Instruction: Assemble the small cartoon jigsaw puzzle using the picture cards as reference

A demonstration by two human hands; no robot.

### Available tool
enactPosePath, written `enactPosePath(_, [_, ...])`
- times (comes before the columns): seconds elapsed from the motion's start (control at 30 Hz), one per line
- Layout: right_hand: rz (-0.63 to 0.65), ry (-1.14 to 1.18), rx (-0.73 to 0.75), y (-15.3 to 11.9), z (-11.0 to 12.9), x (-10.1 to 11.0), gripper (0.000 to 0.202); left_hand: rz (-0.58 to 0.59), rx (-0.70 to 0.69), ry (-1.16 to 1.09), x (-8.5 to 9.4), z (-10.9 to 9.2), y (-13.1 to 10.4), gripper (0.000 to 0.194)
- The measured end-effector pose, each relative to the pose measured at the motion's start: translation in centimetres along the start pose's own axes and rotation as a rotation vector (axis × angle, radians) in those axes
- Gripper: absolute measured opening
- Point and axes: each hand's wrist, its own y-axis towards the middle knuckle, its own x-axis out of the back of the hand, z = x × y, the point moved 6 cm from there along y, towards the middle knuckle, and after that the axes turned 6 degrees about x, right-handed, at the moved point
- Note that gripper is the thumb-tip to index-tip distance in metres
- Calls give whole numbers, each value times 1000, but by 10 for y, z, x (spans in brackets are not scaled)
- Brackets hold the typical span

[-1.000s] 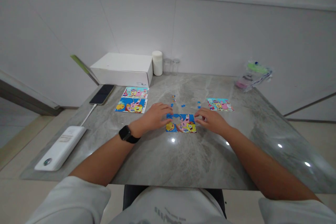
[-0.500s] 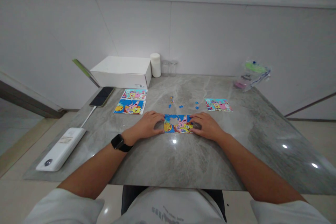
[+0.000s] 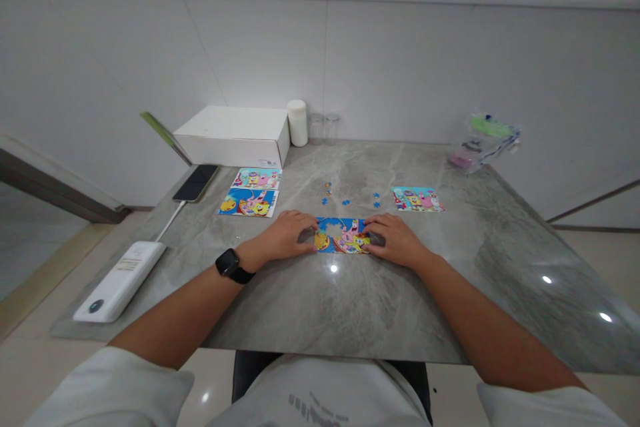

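Observation:
A small cartoon jigsaw puzzle lies flat on the table in front of me, with a gap in its upper left part where the grey tabletop shows. My left hand grips its left edge, thumb at the near corner and fingers at the far corner. On the opposite edge, my right hand holds the puzzle the same way. Beyond it lie several loose puzzle pieces, among them a blue piece and another blue piece. A printed picture card of the same scene rests to the left.
Another cartoon card lies behind the first, and a finished-looking cartoon picture is at right. A phone is cabled to a white power bank. A white box, white bottle and plastic bag stand farther back.
Both hands keep their places at the puzzle's two sides. Only the camera view has shifted slightly.

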Motion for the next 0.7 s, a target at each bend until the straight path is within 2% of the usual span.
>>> enactPosePath(0.17, [-33,34,3,2,3,3,26,25,36,-31,6,7,10,41])
enactPosePath(0.37, [-123,61,-38,2,-8,7,22,39,28,14,23,9,29,25])
enactPosePath(0.57, [-172,96,-81,-1,-22,6,18,-70,142,82,39,25,61,25])
enactPosePath(0.7, [-198,117,-95,0,-25,7,18,-128,231,168,42,40,89,25])
